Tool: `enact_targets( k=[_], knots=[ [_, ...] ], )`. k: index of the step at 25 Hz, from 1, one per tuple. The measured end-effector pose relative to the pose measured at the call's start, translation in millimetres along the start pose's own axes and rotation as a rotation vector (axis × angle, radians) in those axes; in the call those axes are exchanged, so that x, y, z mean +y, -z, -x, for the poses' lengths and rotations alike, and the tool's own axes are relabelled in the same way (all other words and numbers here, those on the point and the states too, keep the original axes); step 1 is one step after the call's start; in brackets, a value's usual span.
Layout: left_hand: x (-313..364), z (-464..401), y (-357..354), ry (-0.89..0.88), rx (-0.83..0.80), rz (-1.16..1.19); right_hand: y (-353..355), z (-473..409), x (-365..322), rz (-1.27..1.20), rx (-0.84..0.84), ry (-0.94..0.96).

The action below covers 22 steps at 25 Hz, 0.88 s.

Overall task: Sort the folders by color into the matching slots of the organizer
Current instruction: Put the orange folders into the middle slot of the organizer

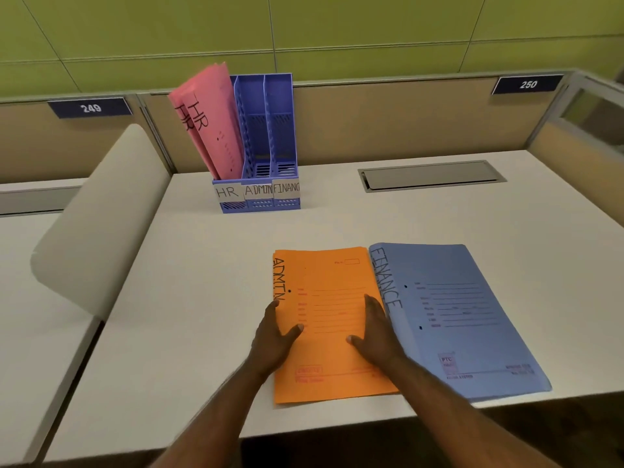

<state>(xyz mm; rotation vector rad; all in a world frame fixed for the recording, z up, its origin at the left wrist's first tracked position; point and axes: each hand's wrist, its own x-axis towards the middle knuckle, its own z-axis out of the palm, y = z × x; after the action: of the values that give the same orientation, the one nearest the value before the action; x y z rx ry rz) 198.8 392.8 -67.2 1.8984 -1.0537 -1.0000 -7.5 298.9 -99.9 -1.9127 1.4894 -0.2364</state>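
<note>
Reaching forward from the near edge of the white bench [189, 298], both bare forearms end at an orange folder stack [332, 332] marked "ADMIN" along its left edge. The left hand [271, 342] cups that left edge, its fingers [271, 310] lying along the side and the thumb spread across the cover; whether the fingers curl under the stack cannot be told. The right hand [376, 336] rests flat and open on the right part of the orange cover, thumb pointing inward, holding nothing between its fingers. Touching the orange stack on its right lies a blue folder stack [462, 315] marked "FINANCE", flat on the bench and turned slightly clockwise. Farther back, well apart from both stacks, stands a blue three-slot organizer [261, 197] with paper labels "HR", "ADMIN" and "FINANCE" on its front. Pink folders [216, 130] marked "HR" stand tilted leftward in the left slot; the other two slots show only their perforated walls. Right of the organizer a grey cable hatch [430, 175] sits flush in the bench, and behind it a tan partition carries number plates "249" [90, 108] and "250" [528, 84].
</note>
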Motion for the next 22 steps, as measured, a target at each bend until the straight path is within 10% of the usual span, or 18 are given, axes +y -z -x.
enact_targets(
  k=[15,22],
  knots=[
    [28,-14,-4,0.312,0.201,0.461,9,3,-9,0.009,-0.026,0.018],
    [30,-16,-4,0.224,0.051,0.344,10,3,-10,-0.007,-0.028,0.013]
  ],
)
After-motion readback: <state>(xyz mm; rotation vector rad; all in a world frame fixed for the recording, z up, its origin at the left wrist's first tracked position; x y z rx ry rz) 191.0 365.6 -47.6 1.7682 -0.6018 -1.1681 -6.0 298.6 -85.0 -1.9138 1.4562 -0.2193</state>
